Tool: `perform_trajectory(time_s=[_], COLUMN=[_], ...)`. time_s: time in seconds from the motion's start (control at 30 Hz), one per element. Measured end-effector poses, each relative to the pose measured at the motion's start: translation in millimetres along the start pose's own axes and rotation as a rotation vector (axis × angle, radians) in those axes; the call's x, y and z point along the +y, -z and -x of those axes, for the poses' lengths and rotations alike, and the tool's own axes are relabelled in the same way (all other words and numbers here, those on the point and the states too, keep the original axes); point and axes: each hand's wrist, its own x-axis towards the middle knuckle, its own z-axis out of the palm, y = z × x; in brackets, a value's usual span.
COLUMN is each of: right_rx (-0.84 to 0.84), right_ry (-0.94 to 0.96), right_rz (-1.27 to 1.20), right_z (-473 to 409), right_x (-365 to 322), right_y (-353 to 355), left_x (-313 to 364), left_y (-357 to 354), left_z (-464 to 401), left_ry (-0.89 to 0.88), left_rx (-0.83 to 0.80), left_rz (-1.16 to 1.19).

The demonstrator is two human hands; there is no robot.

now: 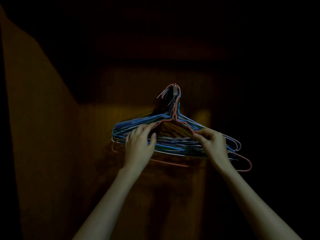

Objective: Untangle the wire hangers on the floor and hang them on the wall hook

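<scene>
**A:** Which step was in hand?

**B:** The hanging itself, I'd judge. A thick bunch of wire hangers (173,135), mostly blue with some paler ones, hung from the wall hook (175,86), which sat at about twelve o'clock from the hands. A red hanger (174,116) lay frontmost, its neck looped over the same hook.

**A:** And the hands?

**B:** The left hand (140,144), at nine o'clock of the bunch, had its fingers spread apart and nearly straight, resting on the left shoulder of the red hanger and the blue wires behind it. The right hand (213,143), at three o'clock, had thumb and forefinger pinched together on the red hanger's right shoulder, the other fingers curled beneath.

**A:** What did the next move call for?

**B:** Probably easing the red hanger flat against the others and letting go gently, so the crowded hook kept every neck. The hook looked small for such a load; a jolt might have slipped one off.

**A:** Any containers?

**B:** None showed. The room was very dark; only a brown wooden panel (69,135) behind the hangers could be made out. The floor was out of view, so whether hangers remained there I couldn't tell.
</scene>
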Motion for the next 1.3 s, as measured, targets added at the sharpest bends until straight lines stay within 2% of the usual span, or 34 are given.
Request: perform_trajectory(time_s=[0.13,0.3,0.43,0.5,0.7,0.93,1.3], right_rx=[0.056,0.205,0.297,0.235,-0.139,-0.115,-0.219], right_ry=[0.060,0.270,0.360,0.330,0.174,0.209,0.166], right_rz=[0.265,0.604,0.800,0.807,0.794,0.801,0.802], right_z=[6.5,9.8,4.7,-2.6,-22.5,-20.7,-13.0], right_x=[4.6,7.6,17.0,19.0,19.3,20.2,8.6], right_y=[1.1,5.7,4.2,3.4,0.0,-5.4,11.2], left_x=[-5.0,-20.9,-28.7,-29.1,-32.9,-29.2,-9.1], left_y=[-0.9,-7.1,-10.2,-10.1,-14.0,-14.8,-3.0], left_z=[-13.5,-36.1,-34.0,-33.3,-32.9,-28.3,-16.8], left_ry=[-0.024,-0.051,-0.070,-0.092,-0.104,-0.079,-0.018], left_rx=[0.061,-0.128,-0.159,-0.143,-0.144,-0.122,-0.149], left_rz=[-0.053,-0.201,-0.228,-0.243,-0.267,-0.293,-0.344])
